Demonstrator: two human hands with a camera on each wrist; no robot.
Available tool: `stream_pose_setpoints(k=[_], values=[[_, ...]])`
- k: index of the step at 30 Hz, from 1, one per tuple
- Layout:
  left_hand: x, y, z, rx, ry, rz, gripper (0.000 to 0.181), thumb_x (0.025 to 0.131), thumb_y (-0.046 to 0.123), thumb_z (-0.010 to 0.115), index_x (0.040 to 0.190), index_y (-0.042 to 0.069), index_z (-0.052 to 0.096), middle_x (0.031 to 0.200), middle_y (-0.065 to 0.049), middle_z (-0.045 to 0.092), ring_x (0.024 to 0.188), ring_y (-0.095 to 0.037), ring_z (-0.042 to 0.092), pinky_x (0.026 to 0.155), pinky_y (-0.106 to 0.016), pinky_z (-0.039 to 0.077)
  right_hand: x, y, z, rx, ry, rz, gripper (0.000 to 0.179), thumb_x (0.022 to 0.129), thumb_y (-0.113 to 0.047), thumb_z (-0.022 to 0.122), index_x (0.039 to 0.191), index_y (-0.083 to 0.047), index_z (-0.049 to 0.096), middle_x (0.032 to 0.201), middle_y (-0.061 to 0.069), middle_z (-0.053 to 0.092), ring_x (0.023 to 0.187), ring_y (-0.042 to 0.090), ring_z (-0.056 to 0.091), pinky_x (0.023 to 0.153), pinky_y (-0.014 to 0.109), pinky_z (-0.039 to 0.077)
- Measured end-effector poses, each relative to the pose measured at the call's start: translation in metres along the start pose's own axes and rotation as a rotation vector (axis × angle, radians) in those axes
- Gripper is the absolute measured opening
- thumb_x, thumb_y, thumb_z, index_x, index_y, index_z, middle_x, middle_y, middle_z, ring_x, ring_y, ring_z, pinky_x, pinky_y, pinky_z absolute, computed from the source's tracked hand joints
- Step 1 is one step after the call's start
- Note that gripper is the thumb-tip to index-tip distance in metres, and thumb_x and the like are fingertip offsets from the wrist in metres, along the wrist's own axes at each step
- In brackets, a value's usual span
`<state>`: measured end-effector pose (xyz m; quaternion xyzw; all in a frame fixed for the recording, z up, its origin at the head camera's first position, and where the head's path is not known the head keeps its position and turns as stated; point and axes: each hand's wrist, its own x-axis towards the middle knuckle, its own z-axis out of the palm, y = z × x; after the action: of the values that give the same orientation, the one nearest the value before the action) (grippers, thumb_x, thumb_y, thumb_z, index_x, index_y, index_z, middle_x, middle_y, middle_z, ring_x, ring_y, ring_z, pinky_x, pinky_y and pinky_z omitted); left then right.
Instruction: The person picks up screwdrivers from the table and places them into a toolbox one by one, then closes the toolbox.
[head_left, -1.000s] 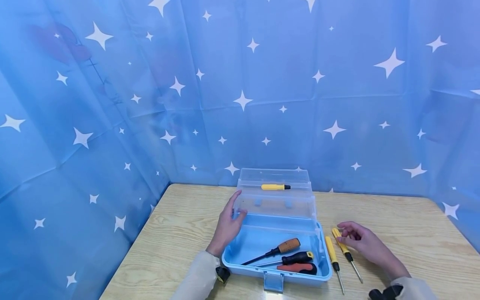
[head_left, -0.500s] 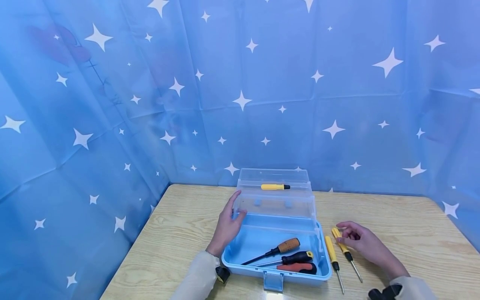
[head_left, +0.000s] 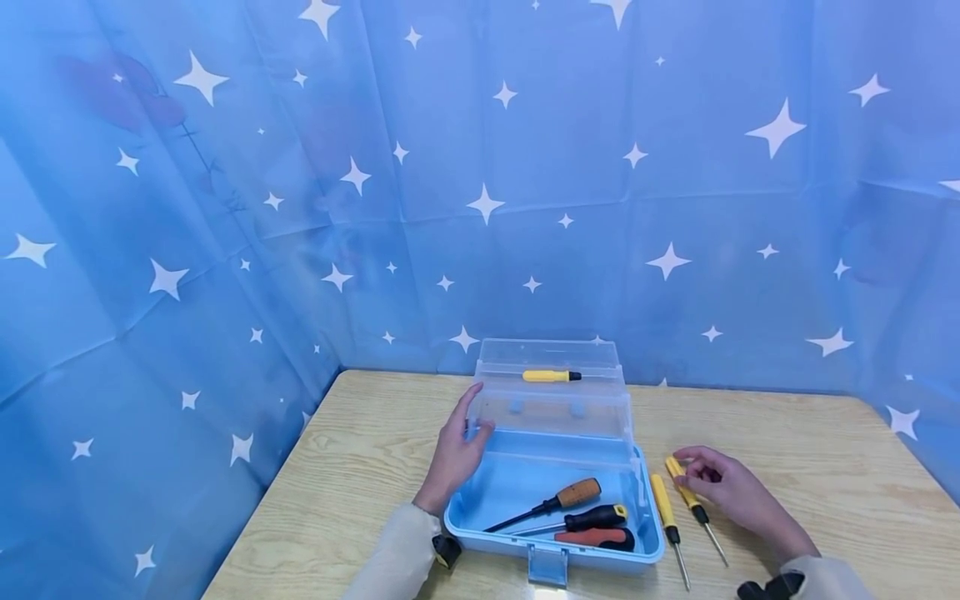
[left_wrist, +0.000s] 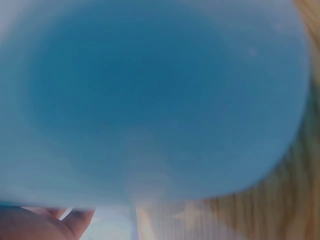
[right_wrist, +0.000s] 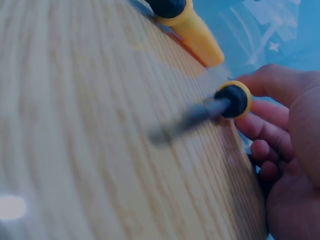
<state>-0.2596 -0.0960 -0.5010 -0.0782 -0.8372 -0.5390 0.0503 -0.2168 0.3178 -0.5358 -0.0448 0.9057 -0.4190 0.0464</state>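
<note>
A light blue toolbox (head_left: 491, 492) stands on the table, its clear lid (head_left: 551, 412) swung up at the back. My left hand (head_left: 453, 457) grips the lid's left edge, thumb in front; in the left wrist view the blurred blue box wall hides most of it. Beside the box on the right, my right hand (head_left: 738, 492) pinches the handle of a yellow screwdriver (head_left: 687, 493) between thumb and fingers. Its metal shaft points toward the front right, with the black collar showing in the right wrist view. A second yellow screwdriver (head_left: 663, 502) lies just left of it, along the box.
Inside the box lie a wooden-handled screwdriver (head_left: 577, 492), a black-handled screwdriver (head_left: 596, 517) and a red-and-black handle (head_left: 588, 536). Another yellow-handled screwdriver (head_left: 547, 376) rests in the lid's compartment. A blue latch (head_left: 547, 567) hangs at the front. A starry blue curtain (head_left: 420, 250) backs the table (head_left: 360, 450).
</note>
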Motion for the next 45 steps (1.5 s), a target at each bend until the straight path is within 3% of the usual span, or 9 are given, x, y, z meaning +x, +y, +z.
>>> stream_pose_setpoints(k=[10,18,35,45], values=[[0.0,0.001,0.001,-0.001,0.005,-0.007,0.058,0.102,0.028,0.055,0.151,0.047,0.031,0.157,0.009,0.036,0.145,-0.025,0.036,0.113,-0.059,0.034,-0.001,0.001,0.002,-0.011,0.024,-0.018,0.043,0.092,-0.022,0.071,0.127,0.0,0.06,0.086,0.002,0.059,0.071,0.009,0.049,0.059,0.023,0.041],[-0.001,0.001,0.001,0.004,0.01,-0.001,0.057,0.102,0.032,0.055,0.151,0.047,0.031,0.157,0.009,0.036,0.145,-0.025,0.035,0.114,-0.059,0.034,0.001,-0.003,0.003,-0.027,0.009,-0.042,0.04,0.091,-0.014,0.07,0.126,0.001,0.059,0.084,0.003,0.059,0.07,0.009,0.049,0.059,0.023,0.042],[-0.002,0.001,0.002,-0.002,0.024,-0.01,0.058,0.102,0.027,0.055,0.149,0.05,0.031,0.156,0.005,0.039,0.144,-0.027,0.037,0.113,-0.06,0.034,0.001,-0.008,0.0,0.003,0.005,0.028,0.039,0.093,-0.011,0.065,0.129,0.003,0.058,0.086,0.006,0.059,0.071,0.012,0.049,0.057,0.024,0.041],[-0.002,0.001,0.002,-0.005,0.026,-0.009,0.057,0.102,0.029,0.055,0.149,0.051,0.032,0.156,0.008,0.038,0.144,-0.026,0.036,0.113,-0.06,0.034,0.002,-0.007,-0.001,0.021,0.015,0.017,0.041,0.095,-0.013,0.064,0.132,0.004,0.056,0.088,0.006,0.057,0.073,0.013,0.049,0.056,0.024,0.041]])
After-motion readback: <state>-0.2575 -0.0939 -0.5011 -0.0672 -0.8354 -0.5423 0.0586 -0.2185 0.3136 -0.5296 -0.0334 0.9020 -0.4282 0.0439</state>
